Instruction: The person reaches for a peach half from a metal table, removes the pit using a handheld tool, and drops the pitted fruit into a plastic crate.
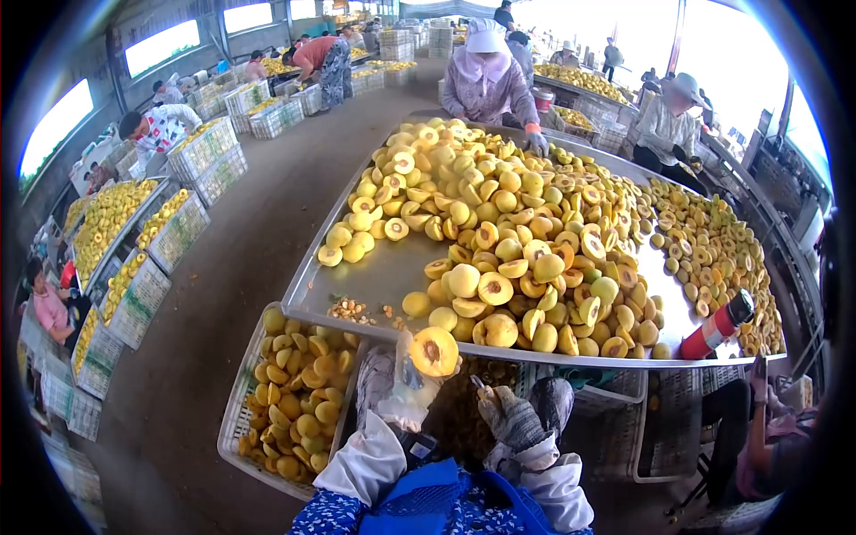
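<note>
In a pale, translucent glove, my left hand (412, 392) grips a halved yellow peach (434, 351), its cut face up and a brownish hollow at its middle. The peach half is just in front of the near rim of a metal table (357, 299). To the right, my right hand (515, 421), in a grey knit glove, closes around a small tool with a metal tip (479, 383); most of the tool is hidden by the fingers. Peach halves (535, 232) lie heaped on the table beyond both hands. Small pits and scraps (350, 310) lie near the table's front edge.
A white crate (234, 419) full of peach halves stands at my left, below the table. At the table's right lies a red and black cylinder (716, 327). Across the table works another person (490, 85); a second person sits close at right. Stacked crates (209, 160) line the left.
</note>
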{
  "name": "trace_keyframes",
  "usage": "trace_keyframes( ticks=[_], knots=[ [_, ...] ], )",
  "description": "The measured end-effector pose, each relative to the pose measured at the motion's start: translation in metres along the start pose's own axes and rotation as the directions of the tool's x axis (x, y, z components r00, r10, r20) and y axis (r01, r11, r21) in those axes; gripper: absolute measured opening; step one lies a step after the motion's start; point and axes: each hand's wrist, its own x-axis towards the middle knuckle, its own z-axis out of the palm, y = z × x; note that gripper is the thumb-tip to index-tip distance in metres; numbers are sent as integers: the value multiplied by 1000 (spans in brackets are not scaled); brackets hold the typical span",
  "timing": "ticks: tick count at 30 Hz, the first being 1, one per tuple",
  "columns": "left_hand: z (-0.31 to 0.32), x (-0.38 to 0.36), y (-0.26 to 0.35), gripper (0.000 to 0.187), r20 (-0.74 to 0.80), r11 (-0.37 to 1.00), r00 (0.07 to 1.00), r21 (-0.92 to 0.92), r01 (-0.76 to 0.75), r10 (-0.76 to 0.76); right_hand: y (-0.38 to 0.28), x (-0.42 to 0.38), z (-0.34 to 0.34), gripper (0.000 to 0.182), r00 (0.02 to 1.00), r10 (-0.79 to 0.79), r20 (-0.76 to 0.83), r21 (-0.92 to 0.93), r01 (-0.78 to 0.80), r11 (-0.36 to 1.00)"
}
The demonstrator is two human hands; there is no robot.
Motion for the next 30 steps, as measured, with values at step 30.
trace_keyframes(
  ticks=[30],
  knots=[
    [-48,14,-32,38,194,423,894,827,-371,405,-46,30,1,32,996,5,-85,-360,-36,932]
  ],
)
